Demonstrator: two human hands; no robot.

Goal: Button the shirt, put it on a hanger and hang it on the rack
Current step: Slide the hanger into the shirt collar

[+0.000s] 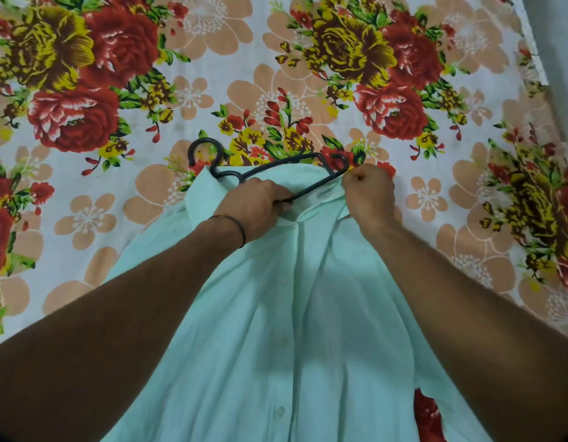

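Shirt lies front-up on sheet, placket looks closed. Long axis runs hem (near) to collar (far). Prob. light, soft, limp, so best held at collar/shoulders. L hand is curled round hanger bar at collar. R hand is fisted, pinching collar cloth by hanger's end. Hanger looks thin, stiff; hook pts far-left.

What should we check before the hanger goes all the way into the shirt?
1. Shirt buttoned: ok, the front looks closed.
2. Left hand grips the hanger: ok.
3. Right hand pinches the shirt's cloth: ok.
4. Hanger's right end tucked inside the shirt: not ok, it sticks out.
5. Rack close by: cannot tell, none in view.
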